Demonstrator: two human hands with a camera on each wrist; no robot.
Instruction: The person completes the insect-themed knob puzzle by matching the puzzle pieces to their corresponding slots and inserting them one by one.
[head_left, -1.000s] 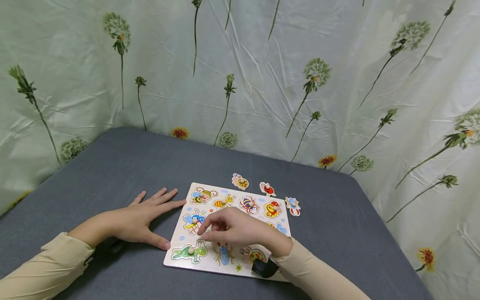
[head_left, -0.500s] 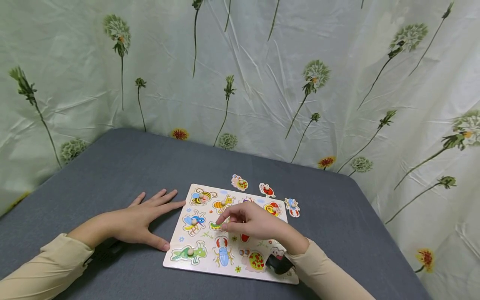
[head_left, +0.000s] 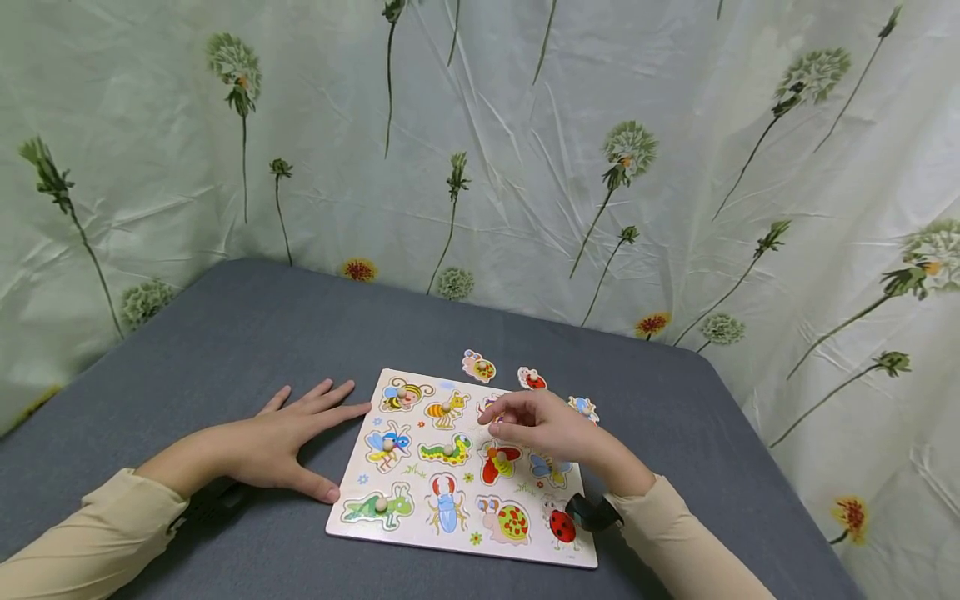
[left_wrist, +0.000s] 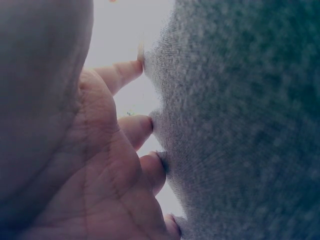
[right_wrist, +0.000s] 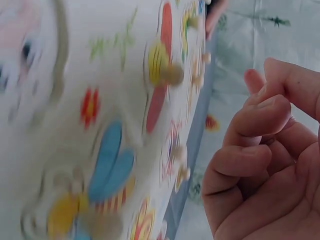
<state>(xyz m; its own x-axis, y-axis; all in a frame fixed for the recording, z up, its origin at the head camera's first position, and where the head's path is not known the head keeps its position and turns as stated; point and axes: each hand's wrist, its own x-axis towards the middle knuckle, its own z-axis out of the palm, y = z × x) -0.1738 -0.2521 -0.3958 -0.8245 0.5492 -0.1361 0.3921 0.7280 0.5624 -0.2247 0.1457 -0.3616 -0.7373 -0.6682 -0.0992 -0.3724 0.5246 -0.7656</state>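
A wooden insect puzzle board (head_left: 416, 535) lies on the dark grey table. My left hand (head_left: 270, 442) rests flat beside its left edge, fingers spread, thumb and a fingertip at the edge. Over the board's upper right hovers my right hand (head_left: 551, 429), fingers loosely curled and holding nothing; it partly covers the spider piece. Knobbed pieces such as the caterpillar (head_left: 446, 450), grasshopper (head_left: 378, 507) and red-winged butterfly (head_left: 498, 462) sit in their slots. In the front row, the stag beetle slot (head_left: 447, 504), snail slot (head_left: 510, 521) and ladybug slot (head_left: 562, 527) show printed pictures without knobs.
Loose on the table beyond the board lie a snail piece (head_left: 480, 367) and a ladybug piece (head_left: 532, 378). A stag beetle piece (head_left: 583, 406) is partly behind my right hand. A dandelion-print curtain (head_left: 525, 167) hangs behind the table (head_left: 300, 325).
My right hand has moved rightward and away over the board, from near the mosquito piece, uncovering the caterpillar, the butterfly and the front row. The left hand has stayed put.
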